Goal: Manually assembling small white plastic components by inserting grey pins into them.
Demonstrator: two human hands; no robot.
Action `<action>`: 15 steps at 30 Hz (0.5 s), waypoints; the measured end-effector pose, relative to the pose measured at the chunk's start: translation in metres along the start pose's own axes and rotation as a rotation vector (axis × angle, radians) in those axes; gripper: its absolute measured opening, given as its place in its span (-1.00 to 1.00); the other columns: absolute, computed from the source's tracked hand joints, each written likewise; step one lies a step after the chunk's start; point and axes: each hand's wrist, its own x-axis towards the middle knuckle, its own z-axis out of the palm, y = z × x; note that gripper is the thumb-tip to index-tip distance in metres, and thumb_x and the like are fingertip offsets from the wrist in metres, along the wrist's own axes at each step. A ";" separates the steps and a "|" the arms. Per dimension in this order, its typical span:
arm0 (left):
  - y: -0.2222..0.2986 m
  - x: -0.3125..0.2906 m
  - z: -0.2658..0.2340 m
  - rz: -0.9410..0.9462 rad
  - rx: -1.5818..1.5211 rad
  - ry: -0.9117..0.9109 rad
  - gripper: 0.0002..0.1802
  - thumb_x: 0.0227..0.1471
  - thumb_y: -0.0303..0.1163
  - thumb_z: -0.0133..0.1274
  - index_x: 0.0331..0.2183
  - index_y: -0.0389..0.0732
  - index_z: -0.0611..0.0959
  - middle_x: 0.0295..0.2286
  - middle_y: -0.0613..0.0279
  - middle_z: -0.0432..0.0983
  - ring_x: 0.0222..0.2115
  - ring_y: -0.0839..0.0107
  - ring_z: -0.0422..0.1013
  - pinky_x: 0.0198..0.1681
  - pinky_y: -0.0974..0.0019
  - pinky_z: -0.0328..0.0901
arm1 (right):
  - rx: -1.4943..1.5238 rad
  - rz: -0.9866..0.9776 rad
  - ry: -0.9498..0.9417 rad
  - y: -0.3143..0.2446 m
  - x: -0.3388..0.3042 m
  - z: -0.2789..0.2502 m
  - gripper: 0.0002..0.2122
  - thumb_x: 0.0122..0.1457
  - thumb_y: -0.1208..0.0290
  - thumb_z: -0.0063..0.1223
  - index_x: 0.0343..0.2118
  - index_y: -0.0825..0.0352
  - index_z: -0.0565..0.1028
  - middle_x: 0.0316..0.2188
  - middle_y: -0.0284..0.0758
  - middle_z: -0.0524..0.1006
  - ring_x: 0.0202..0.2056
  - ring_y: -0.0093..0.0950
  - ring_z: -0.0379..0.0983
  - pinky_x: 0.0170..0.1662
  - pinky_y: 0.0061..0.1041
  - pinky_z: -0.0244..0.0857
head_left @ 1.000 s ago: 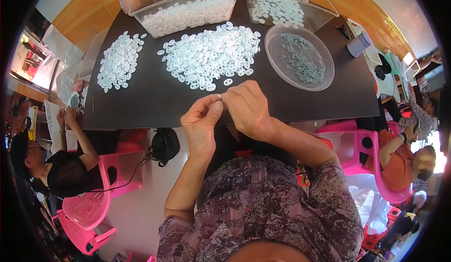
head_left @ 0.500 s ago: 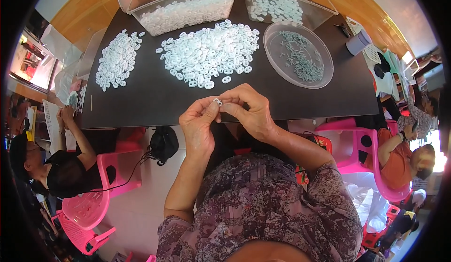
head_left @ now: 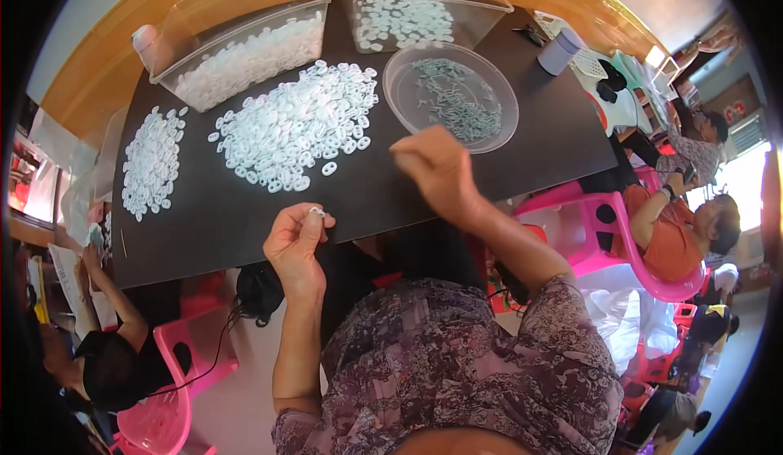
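Note:
My left hand (head_left: pixel 297 247) is closed at the table's front edge, pinching a small white oval piece (head_left: pixel 317 212) between thumb and fingers. My right hand (head_left: pixel 436 169) is lifted over the table, just in front of a round clear tray (head_left: pixel 394 100). Its fingers are curled and smeared by motion, so whether it holds anything does not show. Inside the tray lie many small grey-green pin-like parts (head_left: pixel 469 116). A big pile of white oval two-hole pieces (head_left: pixel 285 124) spreads left of the tray, with one loose piece (head_left: pixel 329 168) apart from it.
A smaller heap of white pieces (head_left: pixel 152 161) lies at the left. Two clear bins (head_left: pixel 245 75) of white pieces stand at the back. A lilac cup (head_left: pixel 560 51) is at the back right. Pink chairs (head_left: pixel 587 226) and seated people flank the dark table (head_left: pixel 359 202).
My hands have parted. The right has moved away from the left, toward the round tray, while the left keeps the white piece. The view has turned, shifting the table leftward.

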 end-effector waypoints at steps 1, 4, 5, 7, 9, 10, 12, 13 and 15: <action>-0.001 0.000 -0.001 -0.012 0.017 0.006 -0.92 0.00 -0.51 0.05 -0.41 -0.32 0.56 -0.55 0.20 0.50 -0.58 0.58 0.32 -0.50 0.56 0.18 | -0.073 0.047 0.009 0.008 0.007 -0.011 -0.90 -0.10 0.61 0.13 -0.45 0.35 0.54 -0.48 -0.28 0.50 -0.40 -0.38 0.42 -0.30 -0.49 0.27; -0.002 0.000 0.002 0.030 0.038 -0.008 -0.92 0.00 -0.50 0.06 -0.41 -0.32 0.56 -0.55 0.22 0.50 -0.58 0.58 0.32 -0.50 0.57 0.18 | -0.177 0.141 0.035 0.051 0.017 -0.035 -0.90 -0.11 0.53 0.11 -0.47 0.34 0.55 -0.49 -0.25 0.51 -0.38 -0.34 0.43 -0.28 -0.44 0.27; -0.003 0.000 0.003 0.030 0.035 -0.010 -0.92 0.00 -0.50 0.06 -0.41 -0.32 0.56 -0.55 0.22 0.50 -0.58 0.58 0.32 -0.50 0.57 0.18 | -0.180 0.140 0.036 0.060 0.020 -0.042 -0.90 -0.11 0.53 0.11 -0.47 0.34 0.55 -0.49 -0.25 0.51 -0.38 -0.34 0.43 -0.28 -0.44 0.27; -0.002 0.000 0.004 0.031 0.051 -0.017 -0.91 0.00 -0.49 0.06 -0.42 -0.33 0.55 -0.55 0.22 0.49 -0.58 0.58 0.33 -0.52 0.57 0.18 | -0.299 0.174 -0.091 0.074 0.027 -0.050 -0.90 -0.12 0.48 0.10 -0.48 0.32 0.55 -0.47 -0.25 0.52 -0.35 -0.29 0.43 -0.25 -0.37 0.27; -0.004 0.000 0.003 0.033 0.050 -0.018 -0.91 0.00 -0.49 0.06 -0.42 -0.33 0.55 -0.55 0.23 0.49 -0.58 0.58 0.33 -0.52 0.56 0.18 | -0.358 0.138 -0.133 0.084 0.030 -0.050 -0.91 -0.12 0.48 0.09 -0.50 0.32 0.55 -0.47 -0.26 0.52 -0.34 -0.27 0.42 -0.24 -0.34 0.26; -0.004 0.000 0.003 0.036 0.052 -0.012 -0.91 0.00 -0.49 0.06 -0.42 -0.33 0.55 -0.56 0.23 0.49 -0.58 0.58 0.33 -0.53 0.56 0.19 | -0.411 0.100 -0.178 0.087 0.032 -0.048 -0.91 -0.13 0.48 0.09 -0.51 0.31 0.55 -0.48 -0.26 0.52 -0.33 -0.25 0.41 -0.24 -0.32 0.26; -0.004 0.000 0.002 0.033 0.051 -0.016 -0.91 0.01 -0.49 0.06 -0.42 -0.33 0.55 -0.56 0.23 0.49 -0.58 0.58 0.34 -0.53 0.55 0.19 | -0.444 0.078 -0.218 0.090 0.035 -0.044 -0.92 -0.13 0.48 0.08 -0.52 0.30 0.55 -0.50 -0.27 0.51 -0.33 -0.24 0.40 -0.25 -0.31 0.25; -0.004 0.000 0.002 0.031 0.048 -0.021 -0.91 0.01 -0.49 0.06 -0.42 -0.33 0.55 -0.56 0.22 0.48 -0.58 0.57 0.34 -0.53 0.55 0.20 | -0.479 0.054 -0.258 0.091 0.037 -0.041 -0.93 -0.13 0.47 0.08 -0.53 0.30 0.54 -0.51 -0.28 0.50 -0.33 -0.23 0.38 -0.27 -0.30 0.24; -0.003 0.000 0.002 0.023 0.047 -0.020 -0.90 0.01 -0.49 0.06 -0.42 -0.33 0.55 -0.56 0.23 0.48 -0.58 0.57 0.34 -0.53 0.54 0.20 | -0.511 0.038 -0.286 0.091 0.038 -0.036 -0.94 -0.13 0.46 0.08 -0.55 0.29 0.53 -0.52 -0.28 0.48 -0.32 -0.23 0.37 -0.28 -0.30 0.23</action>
